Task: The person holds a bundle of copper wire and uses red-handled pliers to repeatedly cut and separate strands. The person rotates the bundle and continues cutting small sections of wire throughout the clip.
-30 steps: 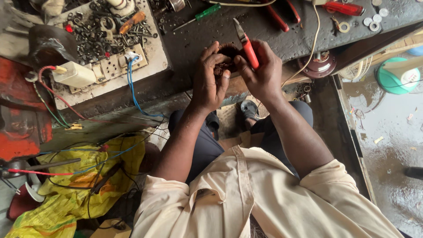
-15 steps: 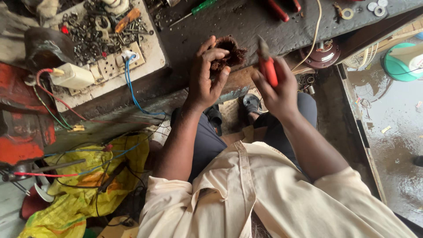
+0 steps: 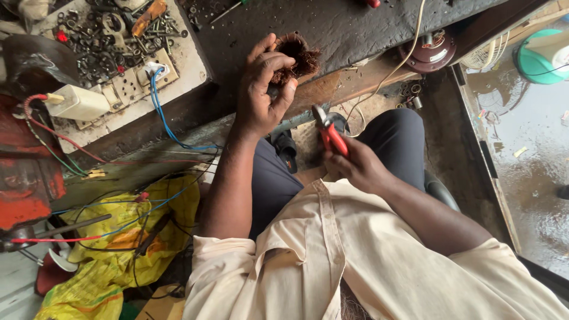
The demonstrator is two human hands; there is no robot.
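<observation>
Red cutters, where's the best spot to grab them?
Probably by the red handles, coming from the lap side, as the right hand does. The handles are the long padded end and point toward the person, while the metal tip points at the bench. The left hand holds the coppery wire bundle.

The left hand (image 3: 261,89) holds a copper wire coil (image 3: 296,56) up before the workbench (image 3: 355,29). The right hand (image 3: 355,169), lower and nearer the lap, holds pliers (image 3: 329,133). A tray of bolts (image 3: 106,35) lies left.

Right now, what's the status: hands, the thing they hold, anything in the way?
Left hand grips copper wire coil above dark workbench. Right hand holds red-handled pliers, apart from coil. Nothing between them.
</observation>
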